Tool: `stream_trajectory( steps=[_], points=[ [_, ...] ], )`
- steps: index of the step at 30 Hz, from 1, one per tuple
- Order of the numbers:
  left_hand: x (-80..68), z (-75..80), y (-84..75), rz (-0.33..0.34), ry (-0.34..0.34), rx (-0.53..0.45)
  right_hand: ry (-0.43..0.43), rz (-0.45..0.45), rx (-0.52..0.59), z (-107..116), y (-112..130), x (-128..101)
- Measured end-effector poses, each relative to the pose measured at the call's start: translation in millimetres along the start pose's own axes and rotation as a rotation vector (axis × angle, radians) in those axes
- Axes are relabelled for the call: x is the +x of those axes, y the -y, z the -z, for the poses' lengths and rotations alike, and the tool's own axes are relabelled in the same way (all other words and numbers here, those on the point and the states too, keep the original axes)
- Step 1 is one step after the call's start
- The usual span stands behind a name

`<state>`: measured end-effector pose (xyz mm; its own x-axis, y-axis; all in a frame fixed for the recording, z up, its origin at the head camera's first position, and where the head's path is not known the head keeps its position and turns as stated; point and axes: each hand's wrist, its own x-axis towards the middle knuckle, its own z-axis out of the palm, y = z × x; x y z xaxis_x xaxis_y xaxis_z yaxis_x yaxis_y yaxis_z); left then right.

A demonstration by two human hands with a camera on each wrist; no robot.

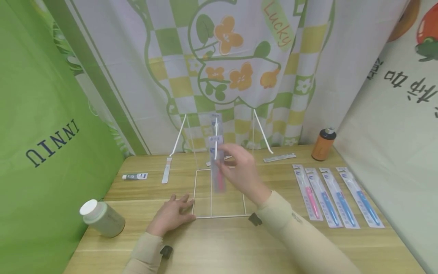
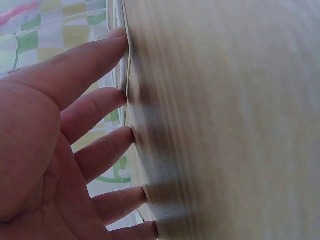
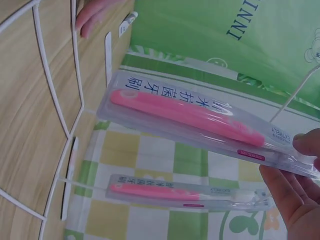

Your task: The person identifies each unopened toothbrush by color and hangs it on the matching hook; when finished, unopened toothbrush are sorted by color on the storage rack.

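My right hand (image 1: 239,169) pinches the upper end of a packaged pink toothbrush (image 3: 185,117) between thumb and fingers. This pack hangs upright at the front of the middle hook (image 1: 216,150) of a white wire rack (image 1: 222,217). Behind it, another packaged pink toothbrush (image 3: 155,191) hangs on the same hook. My left hand (image 1: 171,213) rests on the table with fingers spread, its thumb and index finger at the left front corner of the rack's base. The left wrist view shows those fingertips (image 2: 117,45) against the wire.
Several packaged toothbrushes (image 1: 329,198), pink and blue, lie at the right. An orange bottle (image 1: 321,146) stands at the back right, a green jar (image 1: 106,220) at the left. A toothpaste tube (image 1: 135,176) and flat strips (image 1: 166,170) lie left of the rack. A patterned curtain (image 1: 236,57) hangs behind.
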<state>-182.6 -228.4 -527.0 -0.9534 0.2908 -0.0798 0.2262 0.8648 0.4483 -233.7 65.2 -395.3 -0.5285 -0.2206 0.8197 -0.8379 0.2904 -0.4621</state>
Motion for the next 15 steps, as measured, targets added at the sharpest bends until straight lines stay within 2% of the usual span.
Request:
stream_trajectory(
  steps=[11,15],
  points=[
    [-1.3,2.0,-1.8,0.008,0.002,-0.005,-0.030,-0.062,-0.076,-12,-26,20],
    [-1.4,2.3,-2.1,0.009,0.003,-0.007,-0.021,-0.089,-0.072,-14,-35,26]
  ],
)
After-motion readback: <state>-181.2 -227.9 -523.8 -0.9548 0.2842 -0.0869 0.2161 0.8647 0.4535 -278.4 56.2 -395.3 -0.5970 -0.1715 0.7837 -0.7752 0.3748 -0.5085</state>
